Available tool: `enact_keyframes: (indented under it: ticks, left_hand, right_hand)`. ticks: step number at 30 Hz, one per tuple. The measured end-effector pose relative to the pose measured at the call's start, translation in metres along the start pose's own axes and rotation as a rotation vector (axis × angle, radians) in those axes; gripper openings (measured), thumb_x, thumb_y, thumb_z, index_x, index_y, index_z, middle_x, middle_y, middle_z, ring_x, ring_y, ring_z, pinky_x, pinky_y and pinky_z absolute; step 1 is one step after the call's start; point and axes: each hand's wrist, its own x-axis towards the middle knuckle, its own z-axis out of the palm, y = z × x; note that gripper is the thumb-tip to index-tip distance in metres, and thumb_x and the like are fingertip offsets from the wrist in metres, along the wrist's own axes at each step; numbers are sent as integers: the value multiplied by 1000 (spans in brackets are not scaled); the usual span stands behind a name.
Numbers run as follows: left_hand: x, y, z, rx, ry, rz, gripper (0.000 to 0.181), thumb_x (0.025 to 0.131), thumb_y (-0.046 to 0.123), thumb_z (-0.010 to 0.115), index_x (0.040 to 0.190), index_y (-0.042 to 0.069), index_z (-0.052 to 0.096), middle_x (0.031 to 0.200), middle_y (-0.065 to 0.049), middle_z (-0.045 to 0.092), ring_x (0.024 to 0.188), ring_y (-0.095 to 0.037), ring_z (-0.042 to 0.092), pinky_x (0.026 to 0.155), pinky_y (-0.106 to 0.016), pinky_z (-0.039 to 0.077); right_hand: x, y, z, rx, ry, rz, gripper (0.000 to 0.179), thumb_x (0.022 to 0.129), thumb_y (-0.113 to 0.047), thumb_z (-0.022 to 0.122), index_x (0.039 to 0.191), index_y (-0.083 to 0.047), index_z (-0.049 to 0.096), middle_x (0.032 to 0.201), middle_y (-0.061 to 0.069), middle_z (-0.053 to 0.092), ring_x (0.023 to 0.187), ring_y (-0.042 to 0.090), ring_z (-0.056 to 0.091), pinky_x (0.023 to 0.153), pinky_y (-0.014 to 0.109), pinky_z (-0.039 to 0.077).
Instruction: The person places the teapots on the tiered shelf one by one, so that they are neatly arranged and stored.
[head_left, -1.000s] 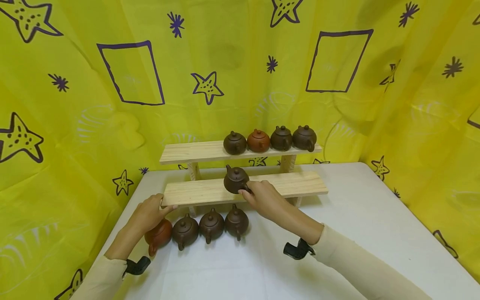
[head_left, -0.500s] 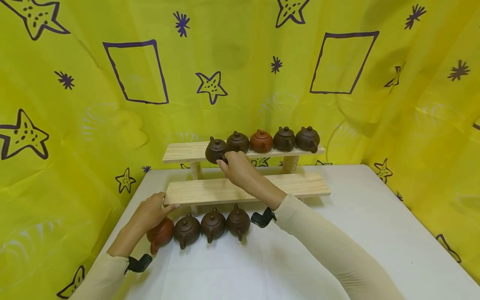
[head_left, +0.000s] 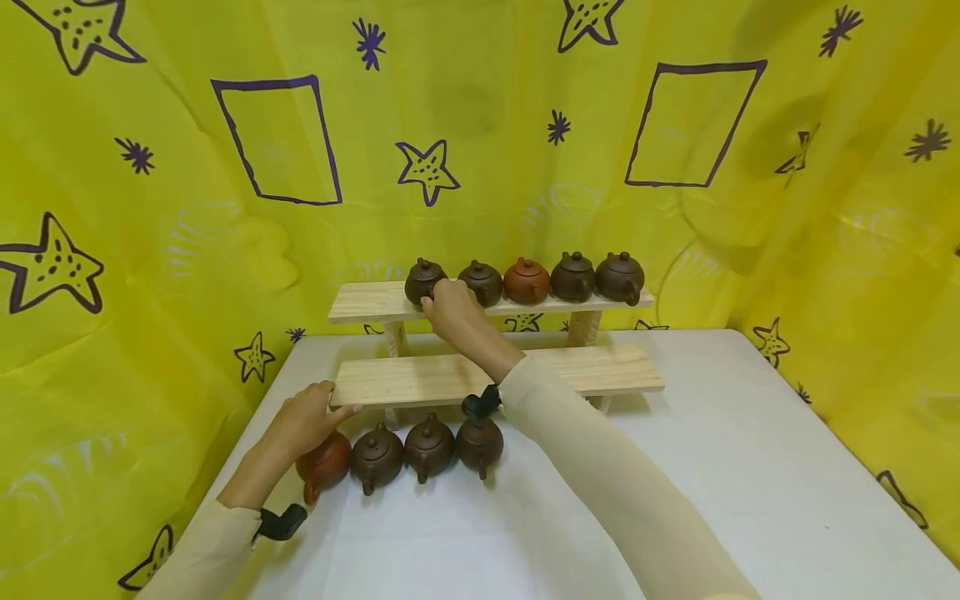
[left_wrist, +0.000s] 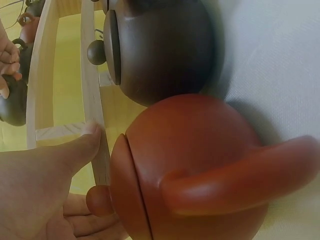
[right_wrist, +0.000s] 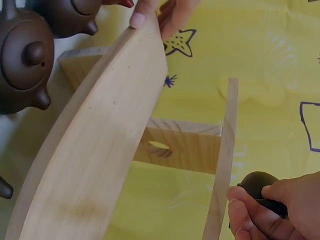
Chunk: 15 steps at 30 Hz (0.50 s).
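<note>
My right hand point(head_left: 459, 317) pinches the handle side of a dark brown teapot point(head_left: 422, 280), which is at the upper board point(head_left: 367, 302) of a wooden two-tier rack. The handle itself is hidden behind the fingers. In the right wrist view the teapot point(right_wrist: 257, 183) shows only partly beyond the board edge. My left hand point(head_left: 302, 423) grips the left end of the lower board point(head_left: 390, 382), thumb on its front edge. Just below that hand sits a reddish-brown teapot point(head_left: 327, 463) on the white table, large in the left wrist view with its handle point(left_wrist: 240, 175) facing me.
Right of the held teapot, a dark teapot point(head_left: 482, 283), a reddish one point(head_left: 527, 282) and two dark ones point(head_left: 573, 277) line the upper board. Three dark teapots point(head_left: 377, 458) stand in front of the rack on the table point(head_left: 420, 542). A yellow patterned curtain point(head_left: 480, 100) hangs behind.
My right hand has carried the dark teapot from in front of the lower board up and left to the upper board, left of the row. My left hand keeps its grip.
</note>
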Motion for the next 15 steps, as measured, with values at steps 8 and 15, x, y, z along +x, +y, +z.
enact_keyframes:
  ticks: [8,15]
  left_hand:
    - [-1,0,1,-3,-18,-14,66,102,39,71,132,-18,54,121,-34,65,107,-47,65,93,-63,51]
    - [1,0,1,-1,3,-3,66,101,39,72,130,-17,56,119,-33,66,106,-47,66,92,-62,51]
  right_hand:
    - [5,-3,4,3,10,54,32,111,-29,56,100,-3,72,86,10,65,72,23,59,60,33,46]
    - [8,-1,4,-13,51,65,32,110,-28,58,103,-2,74,95,14,71,78,25,65,66,37,51]
